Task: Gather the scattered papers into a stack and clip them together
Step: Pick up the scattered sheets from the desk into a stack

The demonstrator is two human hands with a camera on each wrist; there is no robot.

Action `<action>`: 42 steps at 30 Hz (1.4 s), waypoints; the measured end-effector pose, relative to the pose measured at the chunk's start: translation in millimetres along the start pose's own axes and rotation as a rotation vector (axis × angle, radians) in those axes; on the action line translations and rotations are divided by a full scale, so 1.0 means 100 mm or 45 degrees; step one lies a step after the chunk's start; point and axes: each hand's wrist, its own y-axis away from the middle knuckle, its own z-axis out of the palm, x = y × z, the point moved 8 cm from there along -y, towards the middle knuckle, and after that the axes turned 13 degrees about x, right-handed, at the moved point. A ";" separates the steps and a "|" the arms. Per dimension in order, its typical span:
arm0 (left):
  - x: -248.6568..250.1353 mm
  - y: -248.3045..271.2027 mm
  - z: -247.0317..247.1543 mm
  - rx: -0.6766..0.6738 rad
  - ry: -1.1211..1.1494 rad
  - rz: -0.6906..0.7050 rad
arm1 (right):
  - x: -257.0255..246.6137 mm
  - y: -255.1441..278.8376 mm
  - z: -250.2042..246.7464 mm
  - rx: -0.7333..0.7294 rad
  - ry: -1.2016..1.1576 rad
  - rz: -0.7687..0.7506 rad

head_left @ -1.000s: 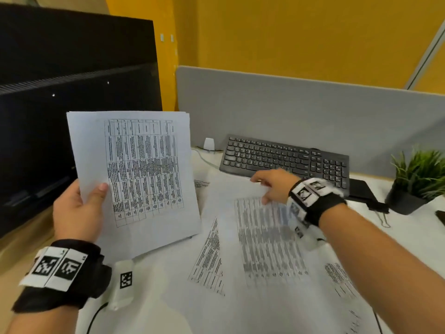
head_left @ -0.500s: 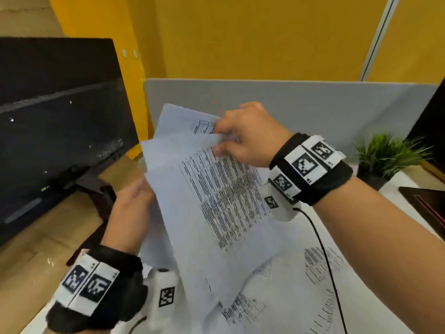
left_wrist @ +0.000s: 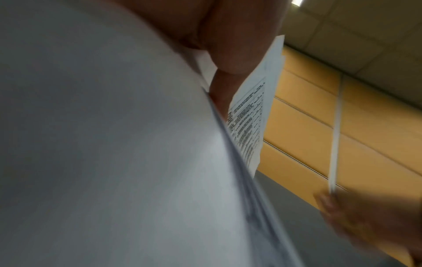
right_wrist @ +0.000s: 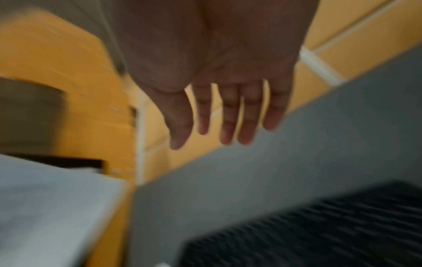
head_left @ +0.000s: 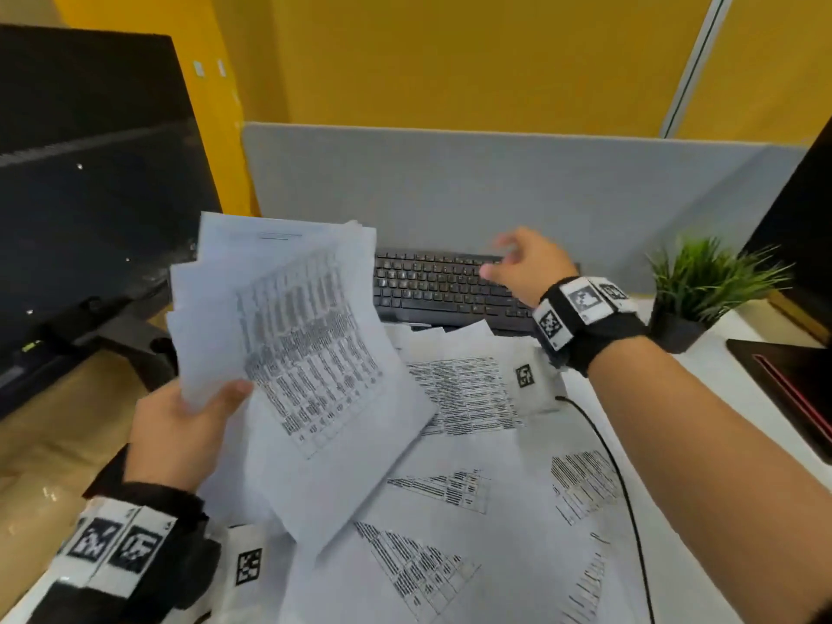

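The left hand (head_left: pixel 180 436) is gripping a fanned bundle of printed papers (head_left: pixel 297 353), thumb lying over the front sheet and the fingers curled behind, holding it tilted above the left part of the white table (head_left: pixel 702 398). The right hand (head_left: pixel 524 268) is hovering over the black keyboard (head_left: pixel 432 286) with its fingers (right_wrist: pixel 228 115) extended and holding nothing. More loose printed sheets (head_left: pixel 463 394) are lying overlapped across the table in front of the keyboard.
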 end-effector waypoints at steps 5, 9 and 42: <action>-0.69 -0.42 -0.31 0.106 -0.058 -0.181 | 1.44 0.24 0.63 -0.426 0.777 0.399; -0.66 -0.44 -0.39 0.159 -0.108 -0.112 | 2.29 -0.11 1.24 -0.386 0.794 0.473; -0.67 -0.51 -0.57 0.127 0.067 -0.044 | 0.47 0.34 1.17 -0.352 1.020 -0.312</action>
